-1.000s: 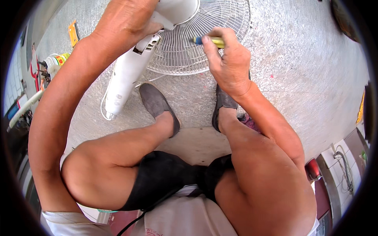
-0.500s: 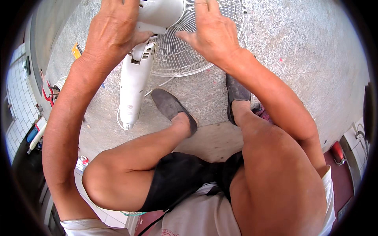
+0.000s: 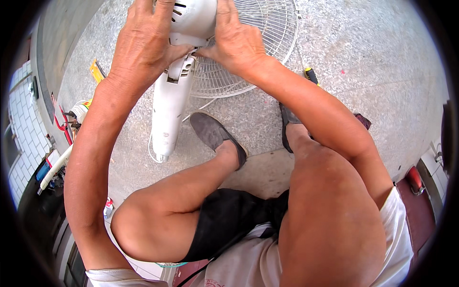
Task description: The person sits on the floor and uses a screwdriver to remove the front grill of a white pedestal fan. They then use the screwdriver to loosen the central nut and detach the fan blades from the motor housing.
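Note:
A white electric fan lies on the floor, its round wire guard (image 3: 224, 81) flat on the ground. Above the guard sits the rounded motor housing (image 3: 196, 19) with dark vent slots. From it the white fan neck (image 3: 167, 110) points back toward me, its slotted joint next to my thumbs. My left hand (image 3: 146, 40) wraps the housing's left side. My right hand (image 3: 236, 43) presses on its right side, over the guard. Both thumbs nearly meet at the base of the housing. Some fingertips are cut off by the upper edge.
A yellow tool (image 3: 97, 71) lies left of the fan. A black and yellow screwdriver handle (image 3: 311, 75) shows beyond my right forearm. Red-handled pliers (image 3: 61, 119) and other tools crowd the left side. My shoes (image 3: 210, 129) stand just before the guard. A red object (image 3: 415, 181) sits far right.
My right hand has moved left from above the guard onto the housing, and its thumb has come close to the left one. The screwdriver handle has come into view.

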The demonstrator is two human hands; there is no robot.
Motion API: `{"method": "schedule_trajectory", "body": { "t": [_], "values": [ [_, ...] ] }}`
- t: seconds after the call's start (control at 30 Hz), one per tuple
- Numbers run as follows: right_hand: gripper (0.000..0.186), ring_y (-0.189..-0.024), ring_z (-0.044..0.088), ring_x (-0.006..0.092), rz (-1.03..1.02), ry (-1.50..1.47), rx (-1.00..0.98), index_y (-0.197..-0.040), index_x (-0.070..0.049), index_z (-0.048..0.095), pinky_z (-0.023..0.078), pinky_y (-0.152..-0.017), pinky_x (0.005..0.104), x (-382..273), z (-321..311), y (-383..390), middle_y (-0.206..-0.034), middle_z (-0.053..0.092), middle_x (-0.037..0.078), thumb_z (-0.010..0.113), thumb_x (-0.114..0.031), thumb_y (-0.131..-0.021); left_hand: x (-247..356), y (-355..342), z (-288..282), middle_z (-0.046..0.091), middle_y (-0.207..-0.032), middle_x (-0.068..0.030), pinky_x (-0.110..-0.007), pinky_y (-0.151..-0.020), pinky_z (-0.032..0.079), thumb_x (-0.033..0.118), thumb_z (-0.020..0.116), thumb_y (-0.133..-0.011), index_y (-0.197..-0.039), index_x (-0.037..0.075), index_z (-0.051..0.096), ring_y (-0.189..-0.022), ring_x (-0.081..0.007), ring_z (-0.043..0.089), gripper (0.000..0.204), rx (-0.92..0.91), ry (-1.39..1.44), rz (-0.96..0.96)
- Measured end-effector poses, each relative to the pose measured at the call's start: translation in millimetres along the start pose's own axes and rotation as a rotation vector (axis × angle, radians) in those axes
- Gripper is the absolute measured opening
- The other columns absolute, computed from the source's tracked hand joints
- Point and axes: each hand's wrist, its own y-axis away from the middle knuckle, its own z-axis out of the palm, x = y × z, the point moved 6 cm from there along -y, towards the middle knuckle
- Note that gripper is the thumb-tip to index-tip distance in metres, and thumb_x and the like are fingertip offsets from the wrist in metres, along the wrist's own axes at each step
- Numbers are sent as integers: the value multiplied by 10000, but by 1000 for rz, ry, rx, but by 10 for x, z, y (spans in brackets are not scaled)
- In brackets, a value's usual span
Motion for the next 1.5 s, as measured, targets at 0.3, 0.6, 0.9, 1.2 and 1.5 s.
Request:
{"method": "schedule_trajectory", "body": {
  "t": [0.3,0.6,0.9,1.2,1.5],
  "values": [
    [1187,-812,702,481,-86,73,6,-1563,83,154,590,-690,526,89,86,-9,-1526,376,346,864,-418,-754,-14,27,35,371,-1522,-283,-487,-1108,459,178,950,-608,-1568,41,255,-1347,-467,467,1193,37,0,19],
    [1168,-892,695,505,-163,-53,9,-1567,92,116,588,-721,539,80,38,-57,-1550,336,363,860,-302,-757,-25,37,55,384,-1529,-263,-471,-1130,447,159,941,-635,-1573,37,250,-1362,-426,472,1171,58,0,24],
    [1180,-861,710,480,-150,-17,-70,-1542,146,136,598,-715,505,116,79,-79,-1515,349,416,862,-328,-742,-24,47,76,397,-1536,-244,-455,-1152,435,140,933,-663,-1579,34,246,-1378,-385,476,1150,72,8,25],
    [1180,-835,703,486,-212,30,52,-1539,147,157,598,-712,497,111,57,-58,-1496,373,419,866,-351,-737,-59,151,97,410,-1544,-224,-439,-1174,423,122,924,-691,-1584,31,241,-1393,-344,480,1129,188,155,-5],
    [1135,-880,685,512,-161,-28,-5,-1544,120,168,584,-721,529,119,47,-74,-1487,392,402,852,-310,-747,-298,433,651,730,-1039,-100,-324,-845,558,251,830,-801,-1193,-28,661,-917,-166,688,511,-289,1021,-661]
  ]
}}
